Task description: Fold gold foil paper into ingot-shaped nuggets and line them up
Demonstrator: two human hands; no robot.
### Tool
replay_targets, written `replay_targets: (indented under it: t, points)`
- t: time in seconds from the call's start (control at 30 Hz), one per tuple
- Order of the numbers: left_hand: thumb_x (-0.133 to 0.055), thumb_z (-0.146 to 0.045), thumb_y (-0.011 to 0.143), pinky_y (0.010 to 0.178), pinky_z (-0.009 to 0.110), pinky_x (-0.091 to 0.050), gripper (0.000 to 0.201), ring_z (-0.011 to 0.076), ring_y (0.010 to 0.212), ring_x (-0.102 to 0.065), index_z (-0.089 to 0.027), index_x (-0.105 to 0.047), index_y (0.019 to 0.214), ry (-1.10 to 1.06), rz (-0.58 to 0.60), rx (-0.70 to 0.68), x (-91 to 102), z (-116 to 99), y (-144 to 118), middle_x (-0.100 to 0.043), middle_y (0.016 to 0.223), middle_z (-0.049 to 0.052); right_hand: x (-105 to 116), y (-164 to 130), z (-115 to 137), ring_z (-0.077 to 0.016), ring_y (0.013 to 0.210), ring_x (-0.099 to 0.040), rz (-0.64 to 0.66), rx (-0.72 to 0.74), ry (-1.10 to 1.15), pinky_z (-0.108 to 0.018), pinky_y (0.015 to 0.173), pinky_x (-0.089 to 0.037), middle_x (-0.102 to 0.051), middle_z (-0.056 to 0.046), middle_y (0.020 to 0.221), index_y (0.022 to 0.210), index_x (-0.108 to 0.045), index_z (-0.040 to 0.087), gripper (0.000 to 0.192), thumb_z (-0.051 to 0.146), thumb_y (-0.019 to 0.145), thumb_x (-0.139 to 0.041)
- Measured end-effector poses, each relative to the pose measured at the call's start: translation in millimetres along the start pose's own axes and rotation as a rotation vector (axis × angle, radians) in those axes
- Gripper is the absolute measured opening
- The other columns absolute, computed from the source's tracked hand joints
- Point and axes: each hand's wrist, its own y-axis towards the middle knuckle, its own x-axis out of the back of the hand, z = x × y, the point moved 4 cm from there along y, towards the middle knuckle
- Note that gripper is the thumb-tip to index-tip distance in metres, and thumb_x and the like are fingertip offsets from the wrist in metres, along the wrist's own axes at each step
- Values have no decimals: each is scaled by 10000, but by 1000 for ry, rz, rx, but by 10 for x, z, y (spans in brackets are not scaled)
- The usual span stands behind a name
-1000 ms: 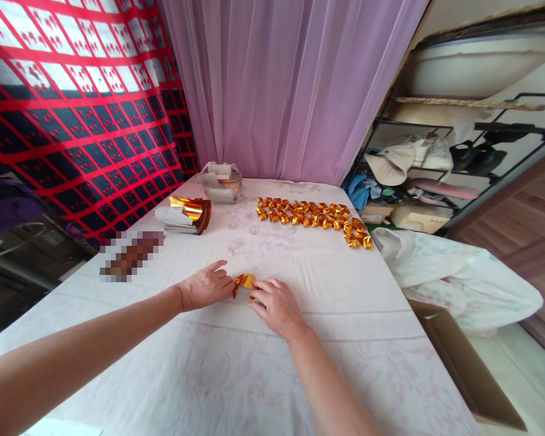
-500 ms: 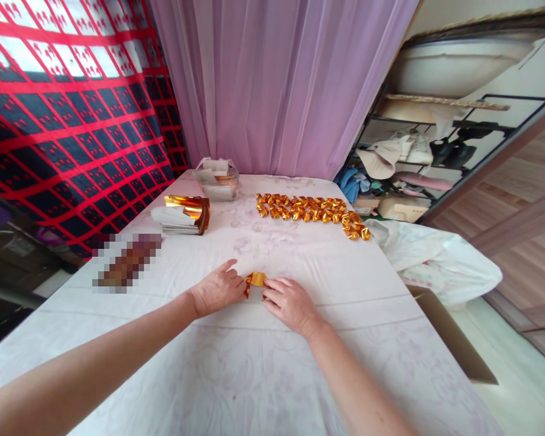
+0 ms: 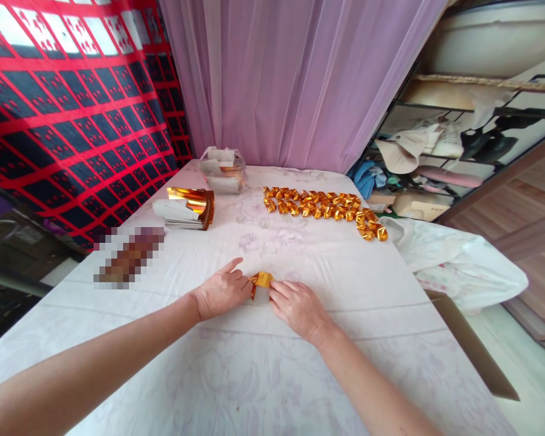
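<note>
Lying at the near middle of a white floral tablecloth [image 3: 300, 254], a small piece of gold foil paper [image 3: 260, 280] sits between two bare hands and is touched by both. Left hand [image 3: 222, 290]: palm down on the cloth, thumb and fingertips gathered against the left edge of the foil, index finger stretched forward and slightly raised; fingers otherwise close together. Right hand [image 3: 300, 307]: palm down, fingers held together and curled, tips pressing on the right edge of the foil; whether they pinch the foil or merely press it flat cannot be told. The foil itself appears partly folded, one orange-gold flap turned upward. Further items on the cloth: a long row of folded gold foil pieces [image 3: 322, 206] along the far side, curving toward the right edge of the table; a stack of flat foil sheets [image 3: 186, 209], silver below and gold curling on top, at the far left; a clear plastic bag [image 3: 222, 169] with more paper at the far end, near the curtain. Surroundings: a sheer purple curtain [image 3: 290, 79] behind the table; a red and black patterned cloth [image 3: 72, 109] hanging at the left; a white bag [image 3: 463, 266] and an open cardboard box [image 3: 472, 351] beside the right edge of the table.
</note>
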Motion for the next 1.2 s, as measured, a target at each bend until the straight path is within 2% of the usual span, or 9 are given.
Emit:
replay_targets:
  t: [0.17,0.3,0.47,0.63,0.8,0.97,1.2]
  points:
    - [-566,-376,946,1040,446,-379,204,153,688,-607,-184,-627,917,-109,47,81,1,21,-46,-684,762,-2,20,-31,-7,-183,900,-669,-49,-17,54,-305,761,-516,-727,-53,1062,918,-674,198,83,161,857,-632]
    - [-526,-343,971,1030,439,-376,183,167,753,-643,-196,-614,1033,-185,41,204,-17,7,-107,-718,846,11,52,-54,-30,-197,936,-671,-57,-44,116,-322,803,-531,-715,-69,1110,939,-678,198,100,172,855,-630]
    - [-501,-274,981,1003,433,-396,162,176,799,-666,-199,-642,1012,-221,-51,313,-14,-55,-159,-739,925,18,59,-83,-48,-212,987,-662,-62,-84,188,-358,867,-542,-709,-82,1126,917,-694,200,121,140,853,-611]
    - [-520,-289,977,1003,427,-403,194,176,847,-673,-204,-671,1063,-280,-88,352,31,-122,-199,-744,975,21,74,-131,-23,-226,1050,-635,-82,-105,261,-400,933,-539,-699,-96,1136,973,-700,192,187,133,859,-565]
    - [-505,-311,986,1019,415,-402,223,163,869,-665,-221,-684,1082,-369,-71,365,51,-164,-239,-733,986,23,102,-190,-6,-227,1086,-615,-73,-129,344,-422,976,-523,-685,-96,1164,1043,-694,186,278,108,829,-534]
    - [-525,-301,979,1023,413,-404,189,152,798,-649,-234,-699,1010,-309,-79,313,31,-185,-216,-725,901,-4,103,-195,-18,-238,1087,-607,-35,-145,384,-439,965,-526,-680,-99,1175,1066,-688,174,299,102,797,-578]
    - [-513,-267,983,1010,409,-412,179,151,787,-651,-223,-686,1000,-268,-85,294,17,-194,-195,-725,900,2,100,-194,-33,-239,1093,-601,-2,-156,421,-449,958,-523,-674,-84,1190,1087,-685,213,297,158,797,-647]
